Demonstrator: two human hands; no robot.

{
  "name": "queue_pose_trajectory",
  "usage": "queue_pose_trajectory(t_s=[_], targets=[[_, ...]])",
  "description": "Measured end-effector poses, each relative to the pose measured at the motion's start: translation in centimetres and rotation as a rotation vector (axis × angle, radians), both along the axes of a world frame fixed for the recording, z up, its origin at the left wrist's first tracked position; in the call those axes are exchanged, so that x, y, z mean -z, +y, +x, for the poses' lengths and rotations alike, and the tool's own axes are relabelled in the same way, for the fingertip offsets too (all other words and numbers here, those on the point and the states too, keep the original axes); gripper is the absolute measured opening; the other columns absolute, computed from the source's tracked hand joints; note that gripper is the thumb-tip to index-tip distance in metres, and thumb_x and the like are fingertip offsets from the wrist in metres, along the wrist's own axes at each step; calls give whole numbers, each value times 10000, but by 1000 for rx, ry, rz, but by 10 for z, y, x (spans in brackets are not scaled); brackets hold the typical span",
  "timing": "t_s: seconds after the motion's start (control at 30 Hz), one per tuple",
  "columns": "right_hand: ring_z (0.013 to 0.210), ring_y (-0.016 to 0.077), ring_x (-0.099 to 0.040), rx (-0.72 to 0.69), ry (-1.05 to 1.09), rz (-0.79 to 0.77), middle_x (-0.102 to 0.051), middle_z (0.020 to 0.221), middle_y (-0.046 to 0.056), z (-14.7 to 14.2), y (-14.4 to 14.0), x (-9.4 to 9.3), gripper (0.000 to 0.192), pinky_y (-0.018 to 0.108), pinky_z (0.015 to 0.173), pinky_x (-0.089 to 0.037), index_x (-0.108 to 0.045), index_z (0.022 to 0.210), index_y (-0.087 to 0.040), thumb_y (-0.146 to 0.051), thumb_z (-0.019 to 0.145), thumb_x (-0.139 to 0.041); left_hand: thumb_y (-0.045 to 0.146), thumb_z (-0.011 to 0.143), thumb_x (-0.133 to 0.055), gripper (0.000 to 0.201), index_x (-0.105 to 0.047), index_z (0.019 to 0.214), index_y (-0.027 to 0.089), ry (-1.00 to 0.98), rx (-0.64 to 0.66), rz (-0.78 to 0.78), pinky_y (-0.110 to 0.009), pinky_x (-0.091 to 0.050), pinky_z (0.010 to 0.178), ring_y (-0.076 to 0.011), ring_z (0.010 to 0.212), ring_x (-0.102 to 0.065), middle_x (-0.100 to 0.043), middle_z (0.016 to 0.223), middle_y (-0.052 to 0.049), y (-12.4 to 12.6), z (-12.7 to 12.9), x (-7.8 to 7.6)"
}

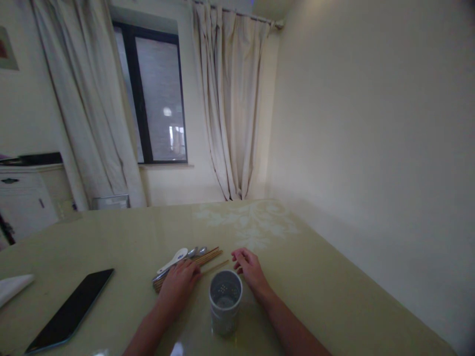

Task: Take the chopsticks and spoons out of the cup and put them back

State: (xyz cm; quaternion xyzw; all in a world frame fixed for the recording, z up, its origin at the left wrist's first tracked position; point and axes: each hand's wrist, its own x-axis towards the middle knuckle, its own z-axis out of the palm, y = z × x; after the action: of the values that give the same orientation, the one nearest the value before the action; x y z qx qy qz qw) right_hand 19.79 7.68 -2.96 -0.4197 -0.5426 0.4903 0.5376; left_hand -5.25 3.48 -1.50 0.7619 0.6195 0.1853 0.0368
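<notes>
Left hand [180, 283] lies palm down on a pile of cutlery on the table [319, 287]. Fingers are loosely curled over the near ends of the wooden chopsticks [210, 257]; whether they actually grip any cannot be told from this angle.

The chopsticks fan out from under that hand toward upper right. One stick lies a little apart, nearer the cup. A white ceramic spoon [174, 259] with a blue mark on its bowl lies along the far side of the pile, just beyond the knuckles. Metal spoons [197, 251] sit beside it, bowls pointing away.

Right hand [248, 268] rests on the bare tabletop, just right of the chopstick tips. Fingers are bent, tips down on the surface, holding nothing.

A cylindrical utensil holder [225, 302], pale, with drain holes in its bottom, stands upright between the two forearms, near the table edge closest to the person. Nothing stands in it.

A dark tablet [72, 309] lies flat, screen off, well to the left. A white folded thing [13, 287], partly cut off by the frame, lies at the far left edge. Behind the table: a window [156, 99] with cream curtains [233, 109].
</notes>
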Motion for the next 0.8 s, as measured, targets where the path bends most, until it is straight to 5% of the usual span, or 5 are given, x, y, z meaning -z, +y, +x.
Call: queue_pose_trajectory(t_s=[0.17,0.4,0.53,0.63,0.8], targets=[[564,151,-568,-58,-65,9,-649,614,4,-3,-4,1,504,257,536,-423,-727,714,-167,-661,819,-744,328,991,-473,247,-707,949,259,-129,-39,8,-385,-509,916,-290,1007,-736,-798,1029,-90,0,17,-5],[776,232,-703,-202,4,71,-785,842,59,-8,-16,-10,445,329,726,-523,-819,927,-170,-595,795,-827,404,936,-588,183,-704,887,271,-583,88,130,-364,-546,808,-276,892,-734,-779,949,-58,-18,50,-13],[775,237,-725,-187,83,83,-775,863,60,-9,-20,-20,456,334,705,-538,-774,947,-188,-623,815,-815,430,948,-603,208,-744,939,278,-708,130,122,-389,-557,843,-300,922,-739,-793,987,-72,-19,57,-11],[753,225,-738,-17,179,110,-771,920,68,3,-15,-33,494,318,659,-543,-719,965,-199,-663,816,-798,444,993,-506,304,-743,1060,265,-628,66,194,-434,-543,968,-318,1086,-718,-789,1138,-102,-12,46,-10],[764,193,-731,322,415,219,-758,877,37,45,-6,-60,472,315,722,-573,-694,956,-209,-614,777,-857,266,997,-467,285,-748,1039,231,-96,-84,91,-455,-507,1027,-303,1138,-693,-770,1183,-123,0,14,-3]])
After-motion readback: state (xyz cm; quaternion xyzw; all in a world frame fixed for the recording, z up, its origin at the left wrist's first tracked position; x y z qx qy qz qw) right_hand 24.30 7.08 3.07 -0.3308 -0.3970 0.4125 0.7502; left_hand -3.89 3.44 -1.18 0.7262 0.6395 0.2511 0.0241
